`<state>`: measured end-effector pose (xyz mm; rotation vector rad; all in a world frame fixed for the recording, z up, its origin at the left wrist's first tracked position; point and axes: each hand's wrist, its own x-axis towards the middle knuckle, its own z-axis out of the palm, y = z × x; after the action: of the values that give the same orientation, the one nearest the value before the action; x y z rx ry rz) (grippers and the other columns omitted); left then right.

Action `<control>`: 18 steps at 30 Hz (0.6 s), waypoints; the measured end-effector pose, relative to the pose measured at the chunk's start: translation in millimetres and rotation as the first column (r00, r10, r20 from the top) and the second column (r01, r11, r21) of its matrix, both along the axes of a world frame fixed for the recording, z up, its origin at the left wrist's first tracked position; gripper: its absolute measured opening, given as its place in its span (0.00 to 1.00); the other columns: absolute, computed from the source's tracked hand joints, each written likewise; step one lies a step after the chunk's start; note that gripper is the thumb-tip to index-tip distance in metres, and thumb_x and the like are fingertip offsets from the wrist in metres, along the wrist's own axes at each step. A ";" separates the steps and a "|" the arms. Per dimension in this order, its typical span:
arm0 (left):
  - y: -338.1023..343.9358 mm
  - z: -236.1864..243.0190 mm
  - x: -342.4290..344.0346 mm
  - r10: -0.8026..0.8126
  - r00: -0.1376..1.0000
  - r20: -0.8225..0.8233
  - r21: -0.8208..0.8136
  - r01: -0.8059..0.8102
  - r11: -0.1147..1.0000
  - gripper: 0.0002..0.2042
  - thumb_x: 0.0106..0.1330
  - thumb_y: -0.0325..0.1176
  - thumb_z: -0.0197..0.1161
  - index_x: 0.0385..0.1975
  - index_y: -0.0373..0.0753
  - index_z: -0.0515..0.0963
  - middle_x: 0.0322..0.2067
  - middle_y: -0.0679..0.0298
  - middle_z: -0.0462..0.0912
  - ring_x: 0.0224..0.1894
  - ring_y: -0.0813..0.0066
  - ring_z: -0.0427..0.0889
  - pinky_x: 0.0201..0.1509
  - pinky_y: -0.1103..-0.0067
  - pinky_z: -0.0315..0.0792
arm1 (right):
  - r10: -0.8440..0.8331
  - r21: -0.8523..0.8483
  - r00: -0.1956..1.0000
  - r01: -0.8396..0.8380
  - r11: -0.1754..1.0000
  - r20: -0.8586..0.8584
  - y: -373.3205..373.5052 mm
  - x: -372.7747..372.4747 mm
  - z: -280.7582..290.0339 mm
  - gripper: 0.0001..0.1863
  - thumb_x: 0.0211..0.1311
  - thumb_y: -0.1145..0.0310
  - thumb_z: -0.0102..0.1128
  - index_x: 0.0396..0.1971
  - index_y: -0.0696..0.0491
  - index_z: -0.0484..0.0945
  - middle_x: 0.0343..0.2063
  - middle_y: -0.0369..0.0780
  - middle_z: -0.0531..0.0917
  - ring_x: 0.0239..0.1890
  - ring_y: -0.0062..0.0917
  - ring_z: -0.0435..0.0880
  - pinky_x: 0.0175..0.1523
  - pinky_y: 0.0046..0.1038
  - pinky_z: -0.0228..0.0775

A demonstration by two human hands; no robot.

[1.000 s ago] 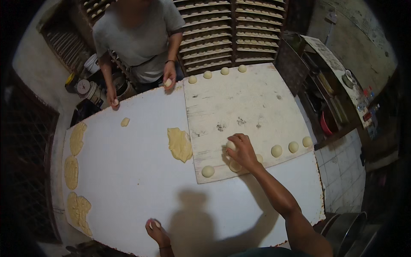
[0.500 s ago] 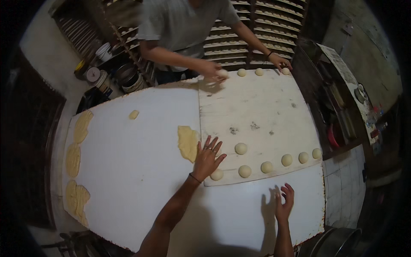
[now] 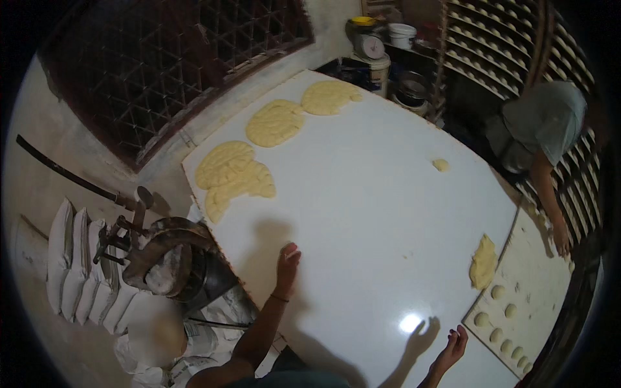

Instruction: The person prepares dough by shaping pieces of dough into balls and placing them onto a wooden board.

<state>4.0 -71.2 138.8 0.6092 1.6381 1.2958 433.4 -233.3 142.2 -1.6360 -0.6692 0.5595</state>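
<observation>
My left hand (image 3: 288,262) is over the white tabletop (image 3: 349,200), fingers loosely bent and apparently empty, below a pair of overlapping flat yellow dough sheets (image 3: 229,165). Two more sheets (image 3: 272,121) lie farther along the table's far left edge. My right hand (image 3: 453,346) hangs with curled, parted fingers just left of the floured wooden board (image 3: 533,271), on which round dough balls (image 3: 497,291) sit in a row with others beside them. An irregular dough slab (image 3: 482,262) lies against the board, and a small dough piece (image 3: 440,165) rests higher up.
A co-worker (image 3: 543,129) bends at the board's far end, beside racks of filled trays (image 3: 491,45). A scale (image 3: 370,46) and buckets (image 3: 401,35) stand behind the table. At left are a metal machine (image 3: 168,258), stacked white sacks (image 3: 77,265) and a grille window (image 3: 174,64).
The view has swung left. My right hand has let go of a dough ball and left the board. My left hand has drawn away from the board. The co-worker has bent over the board's far end.
</observation>
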 end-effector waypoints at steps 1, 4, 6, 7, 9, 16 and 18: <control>10.7 -8.2 -38.0 0.141 0.980 0.138 0.076 -0.152 0.985 0.17 0.64 0.35 0.56 0.52 0.43 0.68 0.45 0.67 0.71 0.46 0.75 0.70 0.51 0.77 0.65 | 0.051 -0.037 0.999 -0.051 0.998 0.000 11.6 -22.9 -1.2 0.14 0.65 0.67 0.51 0.46 0.59 0.73 0.41 0.39 0.78 0.41 0.24 0.75 0.47 0.26 0.67; 51.7 -38.3 -134.1 0.405 0.883 0.239 0.153 -0.446 0.882 0.21 0.63 0.34 0.56 0.56 0.44 0.63 0.41 0.69 0.70 0.38 0.78 0.68 0.46 0.80 0.64 | 0.143 -0.127 0.990 -0.144 0.981 -0.014 37.3 -94.2 14.3 0.13 0.64 0.66 0.52 0.42 0.59 0.75 0.36 0.39 0.79 0.38 0.23 0.76 0.45 0.25 0.67; 86.8 -40.4 -162.6 0.486 0.838 0.247 0.102 -0.521 0.847 0.23 0.62 0.33 0.57 0.58 0.44 0.62 0.41 0.70 0.69 0.35 0.79 0.67 0.44 0.80 0.63 | 0.172 -0.122 0.985 -0.170 0.978 0.002 55.4 -129.9 27.4 0.12 0.64 0.67 0.52 0.40 0.59 0.75 0.36 0.39 0.79 0.37 0.22 0.76 0.44 0.25 0.68; 109.2 -37.7 -166.5 0.498 0.820 0.280 0.039 -0.529 0.848 0.23 0.62 0.33 0.57 0.57 0.44 0.62 0.43 0.69 0.69 0.35 0.78 0.66 0.43 0.80 0.63 | 0.175 -0.116 0.984 -0.172 0.978 0.017 64.0 -138.8 32.2 0.11 0.65 0.67 0.52 0.38 0.59 0.76 0.36 0.39 0.79 0.36 0.22 0.76 0.44 0.25 0.68; 151.1 -33.1 -168.7 0.483 0.800 0.355 -0.025 -0.508 0.861 0.25 0.59 0.32 0.59 0.57 0.44 0.62 0.44 0.68 0.68 0.35 0.76 0.67 0.43 0.79 0.64 | 0.196 -0.106 0.980 -0.190 0.976 0.042 74.9 -146.5 36.3 0.10 0.65 0.68 0.52 0.38 0.59 0.76 0.36 0.40 0.79 0.36 0.22 0.76 0.44 0.24 0.68; 246.8 -91.5 -200.4 0.587 0.805 -0.078 0.019 -0.588 0.809 0.25 0.51 0.18 0.57 0.50 0.41 0.62 0.43 0.59 0.66 0.43 0.67 0.70 0.45 0.73 0.72 | 0.066 -0.130 0.991 -0.051 0.990 0.116 73.2 -169.7 59.2 0.15 0.65 0.66 0.53 0.41 0.63 0.77 0.37 0.47 0.81 0.40 0.31 0.79 0.47 0.30 0.74; 217.4 -109.7 -201.5 0.573 0.819 0.044 0.196 -0.569 0.798 0.21 0.51 0.17 0.56 0.46 0.38 0.64 0.41 0.59 0.67 0.44 0.68 0.70 0.46 0.74 0.72 | 0.021 -0.132 0.994 -0.007 0.991 0.109 60.5 -174.5 53.1 0.15 0.65 0.65 0.53 0.41 0.63 0.77 0.37 0.48 0.80 0.42 0.32 0.79 0.48 0.32 0.74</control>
<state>-197.6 146.1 29.1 0.2336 1.7900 1.9188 258.9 -172.7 195.3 -1.7971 -0.7381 0.5362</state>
